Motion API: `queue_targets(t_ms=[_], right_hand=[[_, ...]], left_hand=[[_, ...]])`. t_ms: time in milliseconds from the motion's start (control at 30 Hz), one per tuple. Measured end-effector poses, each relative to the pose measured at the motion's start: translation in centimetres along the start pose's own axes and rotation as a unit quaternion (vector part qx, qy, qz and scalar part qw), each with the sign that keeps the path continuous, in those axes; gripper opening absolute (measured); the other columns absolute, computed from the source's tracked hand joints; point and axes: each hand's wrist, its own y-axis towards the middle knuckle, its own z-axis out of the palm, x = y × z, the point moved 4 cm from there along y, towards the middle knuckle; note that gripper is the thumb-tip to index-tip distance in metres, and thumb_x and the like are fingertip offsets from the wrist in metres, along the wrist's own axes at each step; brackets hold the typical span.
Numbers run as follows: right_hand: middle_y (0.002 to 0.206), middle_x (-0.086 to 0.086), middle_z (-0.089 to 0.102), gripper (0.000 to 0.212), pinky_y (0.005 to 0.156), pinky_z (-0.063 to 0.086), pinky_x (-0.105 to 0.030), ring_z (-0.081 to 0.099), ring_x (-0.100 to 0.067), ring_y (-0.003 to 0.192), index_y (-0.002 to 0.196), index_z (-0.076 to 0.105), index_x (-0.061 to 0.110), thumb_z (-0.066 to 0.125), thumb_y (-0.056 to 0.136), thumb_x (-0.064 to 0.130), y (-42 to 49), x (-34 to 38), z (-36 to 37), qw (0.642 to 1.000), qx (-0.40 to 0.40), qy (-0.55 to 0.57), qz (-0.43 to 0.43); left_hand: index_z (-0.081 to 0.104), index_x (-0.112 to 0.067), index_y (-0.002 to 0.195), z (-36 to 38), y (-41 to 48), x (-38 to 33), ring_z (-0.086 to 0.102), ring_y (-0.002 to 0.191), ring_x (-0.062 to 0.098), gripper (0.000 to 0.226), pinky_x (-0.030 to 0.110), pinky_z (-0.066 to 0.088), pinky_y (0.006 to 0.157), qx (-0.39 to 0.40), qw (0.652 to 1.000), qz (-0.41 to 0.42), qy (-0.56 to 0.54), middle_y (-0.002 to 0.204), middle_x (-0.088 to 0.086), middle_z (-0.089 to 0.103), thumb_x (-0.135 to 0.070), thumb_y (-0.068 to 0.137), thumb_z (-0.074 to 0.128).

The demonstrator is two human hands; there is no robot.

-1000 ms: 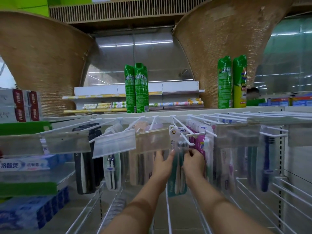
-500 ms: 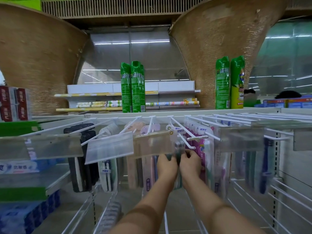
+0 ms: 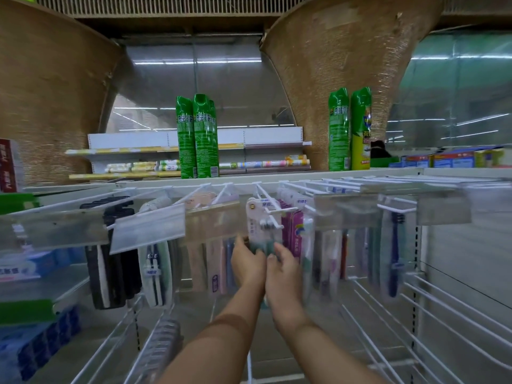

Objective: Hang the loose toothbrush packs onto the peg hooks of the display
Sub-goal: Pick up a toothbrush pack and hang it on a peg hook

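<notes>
1. Toothbrush pack: white card top with a round hole near its upper left corner, clear blister below, green-teal brush handles inside. It sits upright mid-display, between the clear price strip on its left and the purple pack on its right.
2. Peg hook: white wire running from the back rail toward the camera. It crosses in front of the pack's card, with its upturned tip just right of the brush heads.
3. Neighbours, left to right: toothpaste boxes on the far-left shelf, black packs, the held pack, purple pack, blue toothbrush pack far right. Green spray cans stand on top of the display.
4. Hard to see:
   - Cannot tell whether the card's hole is threaded on the hook or only sits behind it.
   - The pack's lower half is hidden behind both hands; only a sliver of its bottom shows between the wrists.
   - The card print is too small to read.
   - Hands and nearby packs are motion-blurred, so the fingertips are unclear.
5. Left hand: back to camera, forearm coming up from bottom centre. Fingers wrap the pack's left edge, grasping it.
6. Right hand: back to camera, touching the left hand. One finger is raised along the pack's right edge, grasping the pack from that side.
</notes>
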Motion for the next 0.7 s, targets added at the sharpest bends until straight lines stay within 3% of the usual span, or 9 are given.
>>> queue_targets(t_ms=[100, 167, 300, 433, 533, 600, 700], right_hand=[[0.089, 0.006, 0.066, 0.024, 0.077, 0.049, -0.028, 0.062, -0.013, 0.085, 0.088, 0.061, 0.024, 0.047, 0.093, 0.006, -0.6, 0.4, -1.9, 0.998, -0.024, -0.010, -0.058], [0.076, 0.006, 0.062, 0.023, 0.067, 0.050, -0.034, 0.059, -0.014, 0.071, 0.079, 0.057, 0.023, 0.050, 0.090, 0.004, -0.5, 0.7, -3.9, 0.991, -0.069, -0.028, -0.110], [0.087, -0.001, 0.059, 0.015, 0.069, 0.047, -0.025, 0.057, -0.021, 0.082, 0.088, 0.056, 0.016, 0.053, 0.087, 0.002, 1.3, 0.8, -8.1, 0.980, -0.142, -0.041, -0.136], [0.113, -0.006, 0.058, 0.025, 0.091, 0.047, -0.040, 0.053, -0.026, 0.107, 0.107, 0.060, 0.012, 0.052, 0.086, 0.001, 3.8, 0.7, -11.1, 0.977, -0.157, -0.080, -0.122], [0.125, -0.004, 0.056, 0.032, 0.098, 0.045, -0.043, 0.051, -0.025, 0.116, 0.124, 0.054, 0.014, 0.048, 0.093, 0.015, 5.8, 0.6, -11.7, 0.986, -0.125, -0.078, -0.084], [0.128, -0.006, 0.056, 0.039, 0.100, 0.044, -0.046, 0.052, -0.029, 0.118, 0.132, 0.047, 0.018, 0.043, 0.094, 0.028, 6.8, 0.5, -11.6, 0.992, -0.088, -0.080, -0.052], [0.139, -0.008, 0.049, 0.046, 0.105, 0.041, -0.046, 0.048, -0.029, 0.125, 0.143, 0.034, 0.018, 0.040, 0.098, 0.028, 7.4, 0.5, -11.3, 0.998, -0.020, -0.056, -0.012]], left_hand=[[0.056, -0.012, 0.107, -0.1, -0.8, -0.2, 0.063, 0.098, 0.027, 0.031, 0.041, 0.052, 0.090, -0.043, 0.999, -0.005, -0.018, 0.104, 0.011, 0.067, 0.005, 0.081, 0.056], [0.053, -0.012, 0.112, -0.4, -1.8, -0.4, 0.061, 0.100, 0.024, 0.034, 0.039, 0.050, 0.092, -0.083, 0.996, 0.013, -0.015, 0.110, 0.007, 0.062, 0.003, 0.081, 0.057], [0.049, -0.013, 0.112, -0.3, -5.0, -1.8, 0.054, 0.103, 0.022, 0.030, 0.037, 0.048, 0.090, -0.161, 0.983, 0.092, 0.008, 0.113, 0.004, 0.051, 0.000, 0.085, 0.054], [0.052, -0.015, 0.109, 1.9, -7.8, -4.2, 0.049, 0.102, 0.013, 0.022, 0.021, 0.039, 0.086, -0.131, 0.977, 0.163, 0.039, 0.108, -0.003, 0.048, -0.004, 0.090, 0.052], [0.053, -0.010, 0.117, 3.9, -8.6, -5.5, 0.049, 0.104, 0.011, 0.023, 0.024, 0.040, 0.091, -0.074, 0.986, 0.150, 0.029, 0.112, -0.002, 0.051, -0.015, 0.095, 0.048], [0.054, -0.010, 0.112, 4.8, -8.6, -6.0, 0.051, 0.099, 0.014, 0.020, 0.029, 0.041, 0.090, -0.047, 0.992, 0.119, 0.005, 0.108, 0.000, 0.055, -0.020, 0.096, 0.047], [0.052, -0.012, 0.098, 5.6, -8.1, -6.2, 0.054, 0.087, 0.021, 0.014, 0.031, 0.042, 0.077, -0.010, 0.997, 0.074, 0.012, 0.097, 0.006, 0.057, -0.024, 0.097, 0.045]])
